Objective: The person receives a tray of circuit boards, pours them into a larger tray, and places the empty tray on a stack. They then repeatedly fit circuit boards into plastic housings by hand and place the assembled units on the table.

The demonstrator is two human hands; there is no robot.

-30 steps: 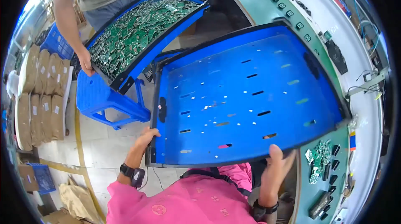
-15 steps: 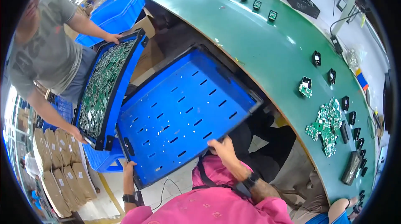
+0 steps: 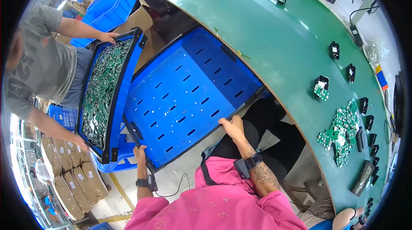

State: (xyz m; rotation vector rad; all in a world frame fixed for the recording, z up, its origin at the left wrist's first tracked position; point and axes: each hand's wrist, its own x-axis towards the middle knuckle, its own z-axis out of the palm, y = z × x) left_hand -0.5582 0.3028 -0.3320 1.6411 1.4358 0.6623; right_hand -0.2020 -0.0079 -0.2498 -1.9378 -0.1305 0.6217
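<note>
Holds the blue tray [image 3: 193, 101] out ahead, gripping its near corner with the left hand [image 3: 140, 154] and its near rim with the right hand [image 3: 234, 128]. By swinging leftward, could bump the loaded tray [image 3: 116, 98], ahead-left of the left hand, spilling circuit boards [image 3: 102, 88].

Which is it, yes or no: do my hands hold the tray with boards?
No, your left hand and right hand hold the slotted blue tray; another person holds the board-filled tray.

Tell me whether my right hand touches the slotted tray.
Touching: the head view shows your right hand on the slotted tray, its thumb laid over the near rim with no gap.
</note>
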